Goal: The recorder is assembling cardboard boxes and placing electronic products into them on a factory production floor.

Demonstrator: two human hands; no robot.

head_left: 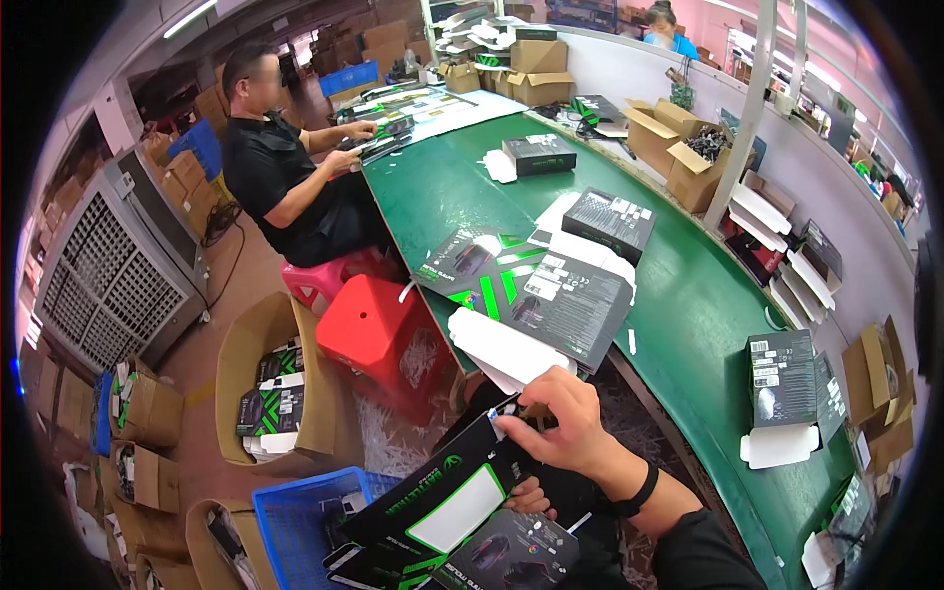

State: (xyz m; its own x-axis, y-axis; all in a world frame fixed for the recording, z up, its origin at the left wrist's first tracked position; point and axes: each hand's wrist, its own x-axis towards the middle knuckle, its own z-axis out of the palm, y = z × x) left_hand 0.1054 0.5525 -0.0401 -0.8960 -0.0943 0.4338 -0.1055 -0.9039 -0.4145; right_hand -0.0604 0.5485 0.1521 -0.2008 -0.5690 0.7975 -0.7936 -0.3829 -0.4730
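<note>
In my lap lies an unfolded black and green mouse box (393,501) with a white panel on its open flap and a picture of a mouse on its face. My right hand (565,423), wearing a black wristband, pinches the flap's upper corner, where a small blue-and-white patch shows at the thumb. Curled fingers of my left hand (529,497) grip the box lower down; the rest of that hand is hidden. Beyond my right hand, several flattened black mouse boxes (570,305) overlap at the edge of the green table (688,364).
A blue crate (310,521) stands at my left, beside a large carton (236,393) of printed boxes. Past a red stool (369,329), a seated co-worker (285,167) handles dark boxes. More mouse boxes (784,383) and open cartons (875,383) line the right.
</note>
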